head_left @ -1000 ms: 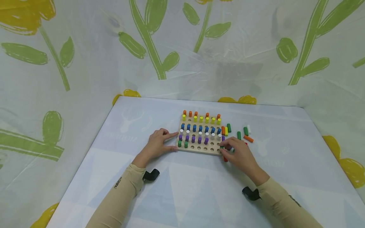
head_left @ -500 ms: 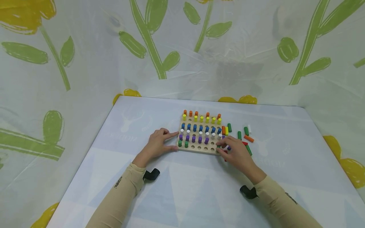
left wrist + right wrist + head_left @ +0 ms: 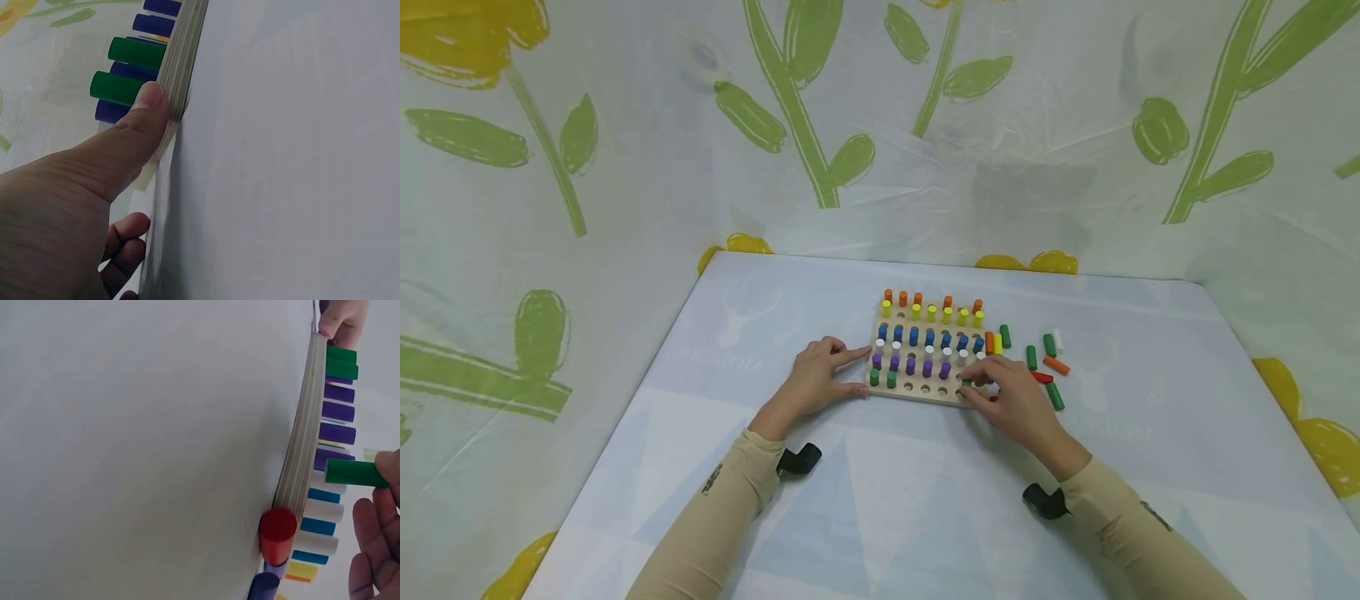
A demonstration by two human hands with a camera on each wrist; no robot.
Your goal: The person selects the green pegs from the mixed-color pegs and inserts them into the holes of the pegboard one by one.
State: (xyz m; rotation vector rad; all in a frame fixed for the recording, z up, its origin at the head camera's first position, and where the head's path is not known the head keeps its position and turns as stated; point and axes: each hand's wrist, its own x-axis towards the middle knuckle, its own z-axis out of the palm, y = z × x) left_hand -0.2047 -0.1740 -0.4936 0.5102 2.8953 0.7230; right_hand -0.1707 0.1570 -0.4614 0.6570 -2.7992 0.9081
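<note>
A wooden pegboard [image 3: 917, 399] lies on the table with rows of orange, yellow, blue, white, purple and green pegs standing in its holes. My left hand [image 3: 811, 375] touches the board's left side, index finger straight and thumb at the front corner. In the left wrist view that thumb [image 3: 134, 128] presses the board's edge beside two green pegs [image 3: 119, 87]. My right hand [image 3: 1018, 400] pinches a green peg [image 3: 350, 472] between thumb and finger, over the right part of the front row. Only two green pegs stand in that row, at its left end.
Loose pegs lie right of the board: a green one [image 3: 1055, 397], an orange one [image 3: 1056, 365], a red one [image 3: 1042, 377], a white one [image 3: 1058, 340] and others. Another red peg [image 3: 278, 532] lies by the board's right end. A leaf-patterned wall covering [image 3: 1045, 183] stands behind the table.
My right hand has moved left with the green peg, from the board's right edge to over the front row. The left hand keeps its place at the board.
</note>
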